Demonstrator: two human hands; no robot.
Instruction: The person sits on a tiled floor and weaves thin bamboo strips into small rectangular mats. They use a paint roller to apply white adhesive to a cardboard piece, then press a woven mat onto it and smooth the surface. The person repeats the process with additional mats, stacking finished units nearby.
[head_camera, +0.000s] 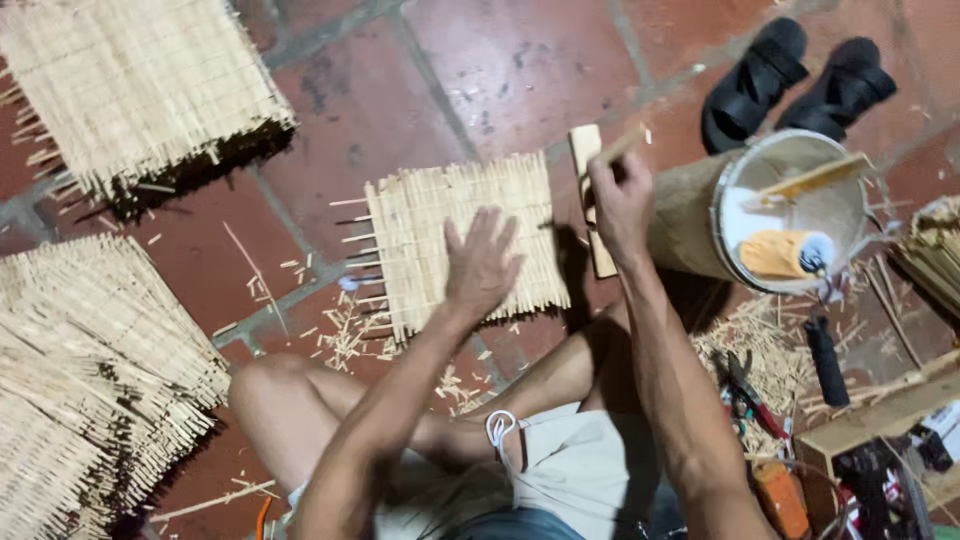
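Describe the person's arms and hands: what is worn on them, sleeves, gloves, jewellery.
Both arms are bare from the upper arm down: no sleeves show. The left hand and the right hand are bare too, with no gloves. No watch, bracelet or ring can be made out on the wrists or fingers. The arms are lean. Below them the person wears light shorts with a white drawstring.
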